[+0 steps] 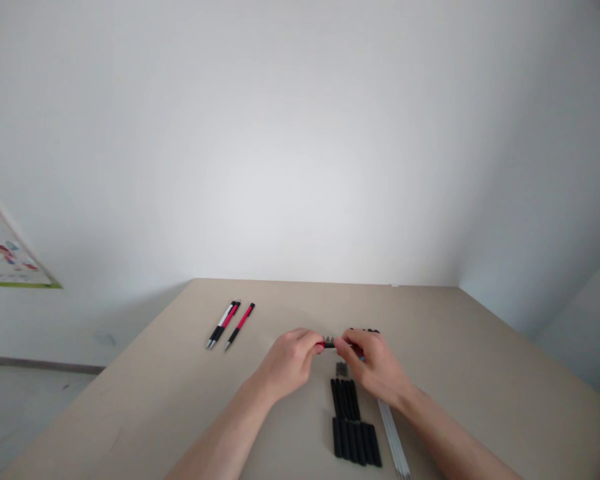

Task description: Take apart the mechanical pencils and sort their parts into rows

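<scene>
My left hand (291, 360) and my right hand (370, 363) meet over the middle of the beige table (155, 400). Both pinch a small pen (329, 343) with red and black parts between their fingertips. Just below the hands lie two rows of black pen barrels (353, 423), with several small dark tips (341, 369) above them. Thin white refills (394, 443) lie to the right of the barrels, partly under my right forearm. Some dark parts (365, 331) peek out behind my right hand.
Three finished red, white and black pens (229, 325) lie side by side at the far left of the table. A white wall stands behind the table. A poster (3, 257) hangs at the left edge.
</scene>
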Available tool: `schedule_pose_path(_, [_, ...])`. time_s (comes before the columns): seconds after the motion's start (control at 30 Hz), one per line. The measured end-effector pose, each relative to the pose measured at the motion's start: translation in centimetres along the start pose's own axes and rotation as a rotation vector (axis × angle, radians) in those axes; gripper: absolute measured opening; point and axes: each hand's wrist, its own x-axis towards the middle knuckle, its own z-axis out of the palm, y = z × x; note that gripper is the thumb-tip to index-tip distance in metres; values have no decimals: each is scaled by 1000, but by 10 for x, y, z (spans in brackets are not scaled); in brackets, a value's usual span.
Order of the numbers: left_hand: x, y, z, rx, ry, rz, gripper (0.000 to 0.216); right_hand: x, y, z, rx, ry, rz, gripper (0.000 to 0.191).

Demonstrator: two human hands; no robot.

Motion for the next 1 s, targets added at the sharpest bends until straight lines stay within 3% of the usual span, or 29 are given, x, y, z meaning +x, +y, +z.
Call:
schedule_pose_path(0.1, [1,2,-1,17,0,-1,16,0,1,0,-9,-1,14,44])
schedule_pose_path(0.3, [1,2,0,33,2,-12,12,0,0,-3,-3,37,-43,30])
schedule_pose_path(0.5, [1,2,0,39,-12,-14,13,1,1,-2,-21,-19,6,45])
schedule_pose_path(0.83, [-1,-1,1,19,-21,-30,15,0,1,-6,57,53,-72,14])
schedule_pose_path(1.0, [-1,-1,1,32,-30,-38,12,1,0,-4,100,-4,-48,27])
